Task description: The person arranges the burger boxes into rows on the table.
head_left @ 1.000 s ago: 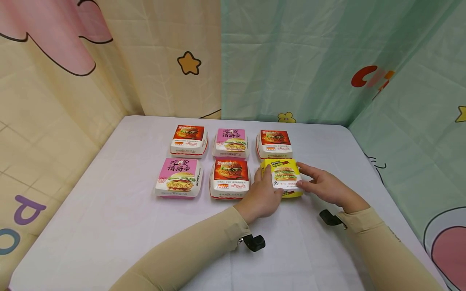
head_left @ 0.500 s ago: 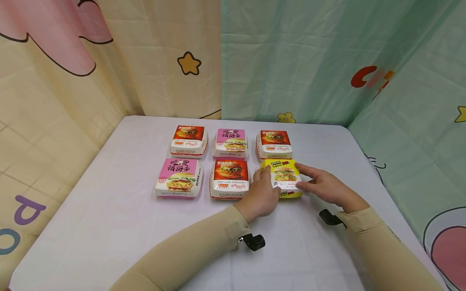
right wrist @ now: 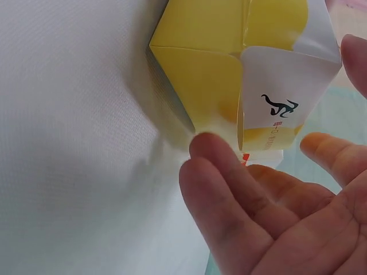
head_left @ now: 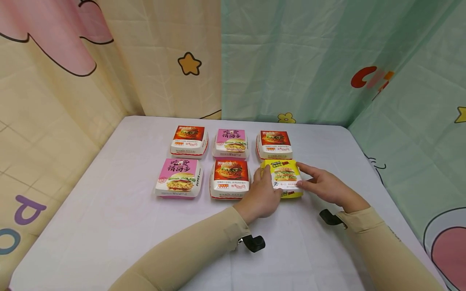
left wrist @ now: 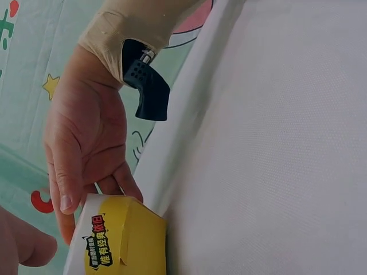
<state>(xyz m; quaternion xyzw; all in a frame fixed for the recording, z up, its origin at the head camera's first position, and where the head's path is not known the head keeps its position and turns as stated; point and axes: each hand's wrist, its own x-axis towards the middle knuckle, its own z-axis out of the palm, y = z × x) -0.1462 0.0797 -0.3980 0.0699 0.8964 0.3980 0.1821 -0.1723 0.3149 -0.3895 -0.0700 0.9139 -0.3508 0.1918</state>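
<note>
A yellow and white burger box point(head_left: 285, 173) sits at the right end of the front row, between both hands. On its left side lies my left hand point(head_left: 261, 196), fingers along the edge and thumb toward the front corner. My right hand point(head_left: 327, 186) is at the opposite side, with loosely extended fingers close to the edge. In the right wrist view, the right hand's fingers point(right wrist: 229, 200) are spread beside the folded corner of the box. Seen from the left wrist, the printed yellow panel faces up, and the left thumb point(left wrist: 28, 243) appears at the lower left.
Left of the yellow box stand a red and white burger box point(head_left: 230, 180) and a pink one point(head_left: 179, 178). Behind them is a row with a red box point(head_left: 189, 141), a pink box point(head_left: 230, 143) and another red box point(head_left: 274, 144). Patterned curtains point(head_left: 291, 60) surround the white-covered table point(head_left: 109, 210).
</note>
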